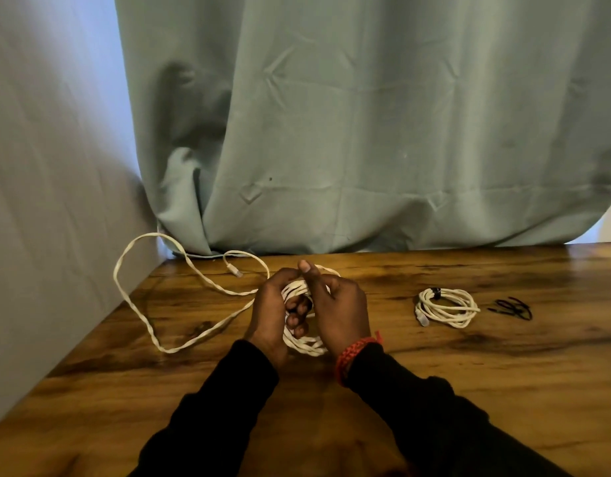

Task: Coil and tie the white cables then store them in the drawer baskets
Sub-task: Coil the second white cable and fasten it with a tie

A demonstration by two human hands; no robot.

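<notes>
Head view: both hands' grip curls round the white cable [299,294], apparently mid-table [434,373], tail overhanging left edge.

Wooden table [434,390], dark-grained top. On it, right side: coiled white cable [447,307] w/ black tie; just right of it, small heap of black ties [514,308]. Left: loose white cable [152,325], part trailing past table's left edge.

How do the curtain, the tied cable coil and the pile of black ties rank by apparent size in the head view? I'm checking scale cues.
1. Curtain, largest by far.
2. Tied cable coil.
3. Pile of black ties, smallest.
</notes>
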